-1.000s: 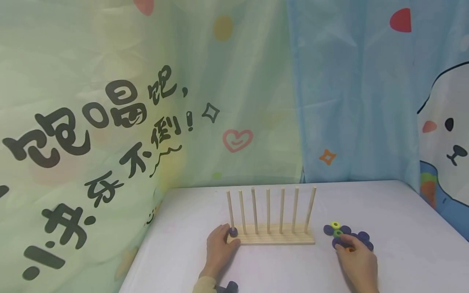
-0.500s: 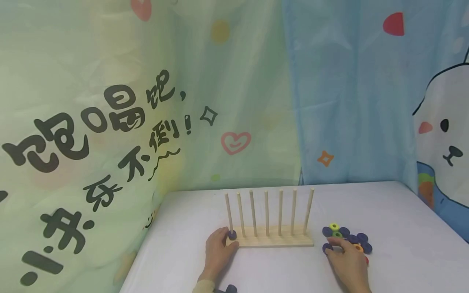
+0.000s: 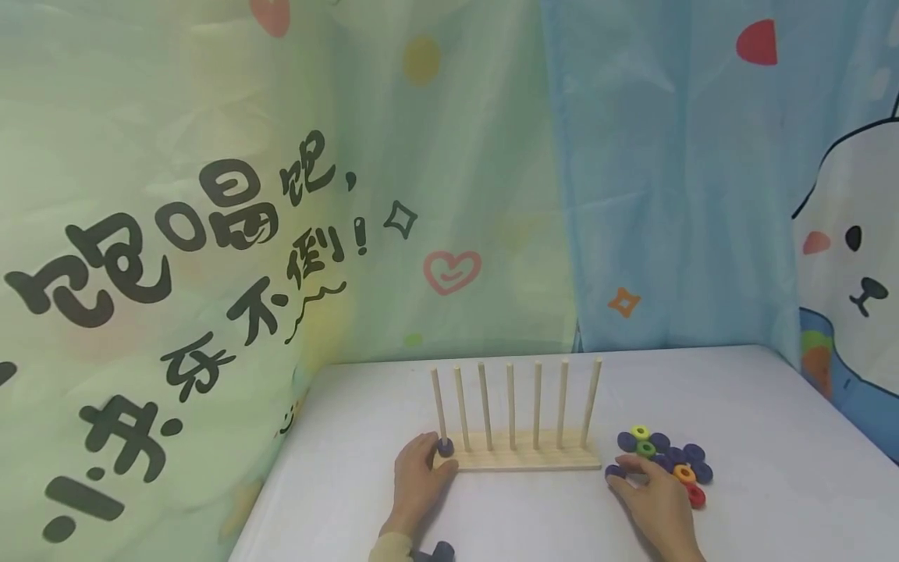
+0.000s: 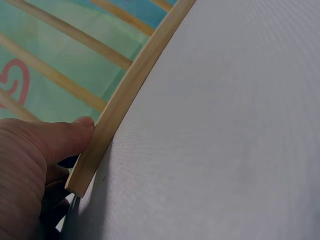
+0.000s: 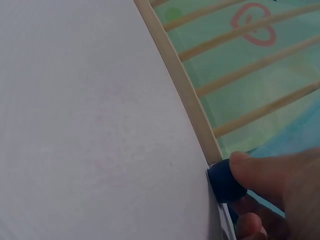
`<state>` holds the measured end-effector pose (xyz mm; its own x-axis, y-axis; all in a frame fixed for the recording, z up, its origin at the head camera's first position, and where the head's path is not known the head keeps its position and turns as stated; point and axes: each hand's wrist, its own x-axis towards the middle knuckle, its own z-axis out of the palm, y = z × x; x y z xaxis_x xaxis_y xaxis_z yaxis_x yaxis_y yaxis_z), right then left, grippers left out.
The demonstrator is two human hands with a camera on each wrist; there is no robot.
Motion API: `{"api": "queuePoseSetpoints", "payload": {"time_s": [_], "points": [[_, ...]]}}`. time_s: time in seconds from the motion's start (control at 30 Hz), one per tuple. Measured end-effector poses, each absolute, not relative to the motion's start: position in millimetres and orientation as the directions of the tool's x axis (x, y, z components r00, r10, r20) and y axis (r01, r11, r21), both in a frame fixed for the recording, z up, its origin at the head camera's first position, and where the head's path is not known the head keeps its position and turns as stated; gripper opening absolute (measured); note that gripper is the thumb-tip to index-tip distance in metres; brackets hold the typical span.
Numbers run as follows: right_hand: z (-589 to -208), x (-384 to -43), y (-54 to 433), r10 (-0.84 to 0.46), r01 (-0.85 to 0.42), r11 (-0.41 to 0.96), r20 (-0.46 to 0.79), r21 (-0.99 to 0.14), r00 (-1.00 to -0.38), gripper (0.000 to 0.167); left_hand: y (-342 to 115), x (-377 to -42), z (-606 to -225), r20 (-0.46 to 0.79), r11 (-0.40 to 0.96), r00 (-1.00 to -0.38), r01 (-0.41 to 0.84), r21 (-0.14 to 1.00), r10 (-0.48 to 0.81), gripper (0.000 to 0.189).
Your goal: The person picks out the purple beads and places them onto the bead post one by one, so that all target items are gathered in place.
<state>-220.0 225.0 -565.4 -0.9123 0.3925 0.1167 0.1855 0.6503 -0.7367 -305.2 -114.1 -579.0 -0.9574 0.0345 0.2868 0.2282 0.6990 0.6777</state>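
Note:
A wooden peg board (image 3: 520,459) with a row of several upright pegs stands on the table. My left hand (image 3: 419,476) grips its left end, the thumb (image 4: 70,139) on the front edge in the left wrist view. One dark blue ring (image 3: 445,447) sits at the foot of the leftmost peg. Beside the board's right end, my right hand (image 3: 656,499) pinches another dark blue ring (image 5: 226,181) between thumb and fingers, low over the table. Close by to its right lie loose rings: several dark blue, a yellow ring (image 3: 640,432), a green ring (image 3: 645,449), an orange ring (image 3: 684,474) and a red ring (image 3: 694,495).
A white cloth covers the table (image 3: 534,515). Behind it hangs a printed green and blue curtain (image 3: 449,195). A dark strap piece (image 3: 442,552) shows by the left wrist at the bottom edge.
My right hand has moved left from the loose rings with a dark blue ring pinched in it, uncovering the orange and red rings. The left hand keeps its hold on the board.

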Motion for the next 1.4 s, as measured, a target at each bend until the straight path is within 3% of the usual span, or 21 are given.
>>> {"api": "queuePoseSetpoints", "payload": {"time_s": [0.4,1.13,1.4], "points": [[-566,-220,223,0.299,0.181,0.710,0.059,-0.680,-0.952,0.043,-115,-301,-576,0.266,0.676,-0.964,0.212,0.706,0.024,0.057],[-568,-223,220,0.344,0.191,0.668,0.071,-0.719,-0.936,0.050,-114,-305,-575,0.258,0.696,-0.965,0.212,0.686,0.040,0.057],[-567,-221,211,0.346,0.163,0.649,0.097,-0.744,-0.933,0.043,-113,-305,-578,0.247,0.709,-0.968,0.197,0.677,0.032,0.057]]}}
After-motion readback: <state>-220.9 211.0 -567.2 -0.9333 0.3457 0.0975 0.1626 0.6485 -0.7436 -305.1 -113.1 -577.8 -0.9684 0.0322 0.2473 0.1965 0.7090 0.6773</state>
